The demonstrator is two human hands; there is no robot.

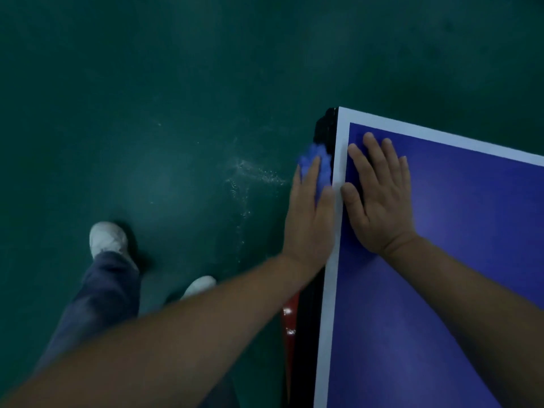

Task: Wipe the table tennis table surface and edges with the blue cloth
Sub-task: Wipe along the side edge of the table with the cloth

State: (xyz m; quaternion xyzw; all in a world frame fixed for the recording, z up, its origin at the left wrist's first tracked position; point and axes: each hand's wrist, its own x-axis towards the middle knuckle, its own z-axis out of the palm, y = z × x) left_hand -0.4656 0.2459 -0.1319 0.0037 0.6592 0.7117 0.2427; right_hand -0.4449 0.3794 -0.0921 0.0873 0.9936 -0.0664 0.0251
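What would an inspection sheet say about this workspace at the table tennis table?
Surface: table tennis table, blue top, white border; no dirt visible.
Job's things: blue cloth against the table's black side edge, near the corner.
Clutter: nothing seen.
Hands: left hand presses the cloth with straight fingers; right hand lies flat on the top.
Cables: nothing seen.
Surroundings: green floor with pale specks; white shoes.
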